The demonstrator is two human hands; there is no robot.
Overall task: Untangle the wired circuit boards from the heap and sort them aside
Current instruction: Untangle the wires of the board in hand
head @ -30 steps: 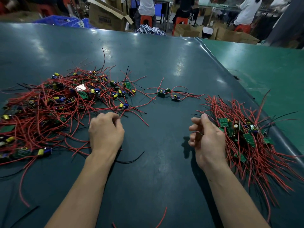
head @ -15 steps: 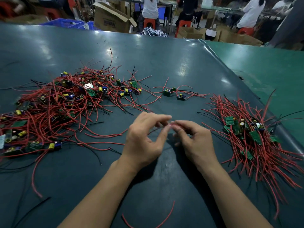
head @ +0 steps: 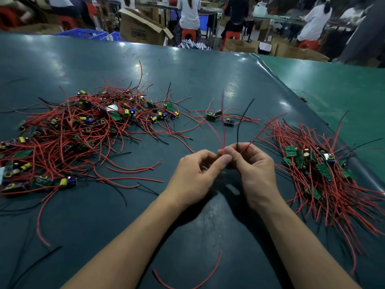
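Centrally, hands: the left hand [head: 194, 178] and right hand [head: 255, 171] meet above the dark green table [head: 187, 69], fingertips touching.
Left grip: thumb and fingers curl in and pinch the base of the held wires [head: 224, 130]; whatever board hangs from them is hidden behind the fingers.
Right grip: fingers curl round the same bunch from the other side, pinching it just beside the left thumb.
Held wires: several red strands and one black wire [head: 242, 119] fan upward from the pinch, raised off the table.
Heap: the tangled heap [head: 79, 130] of red leads, green boards and yellow-and-blue parts lies to the left, well apart from the hands.
Sorted pile: the sorted pile [head: 325, 174] of boards with red leads lies to the right, near the right hand but not touching it.
Small cluster: a few loose boards [head: 218, 118] sit between the two piles, beyond the hands.
Stray wire: a curved red wire [head: 208, 276] lies on the table between the forearms, and a black wire [head: 33, 265] lies at lower left.
Background: cardboard boxes [head: 141, 28] and seated people beyond the far edge.
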